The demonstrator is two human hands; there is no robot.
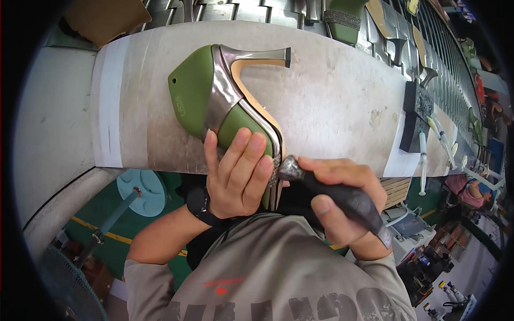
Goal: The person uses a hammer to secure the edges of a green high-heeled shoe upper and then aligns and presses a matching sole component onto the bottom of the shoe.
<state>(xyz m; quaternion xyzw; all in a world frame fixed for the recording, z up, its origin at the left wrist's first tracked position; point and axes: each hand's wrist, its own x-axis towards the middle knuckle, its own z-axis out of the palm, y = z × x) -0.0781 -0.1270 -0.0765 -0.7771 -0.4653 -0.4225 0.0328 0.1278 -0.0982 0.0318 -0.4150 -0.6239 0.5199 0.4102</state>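
Observation:
A high-heeled shoe point(227, 96) with a pewter-coloured metallic back and a tan sole sits on a green shoe last point(191, 91). It lies on its side, heel away from me and toe toward my body. My left hand point(238, 176) grips its front part, fingers along the green side; most of the thumb is hidden. In my right hand point(350, 190) is a hammer-like tool point(340, 195) with a rounded metal head and a dark handle. Its head is at the sole edge, beside a glittery strap point(274, 171); whether they touch, I cannot tell.
The pale worktable point(332, 101) curves across the front. At its right are a dark block point(416, 115) and syringe-like applicators point(423, 160). Beyond it, a metal slat conveyor point(246, 10) carries more shoes. A blue round-based stand point(142, 192) is at lower left.

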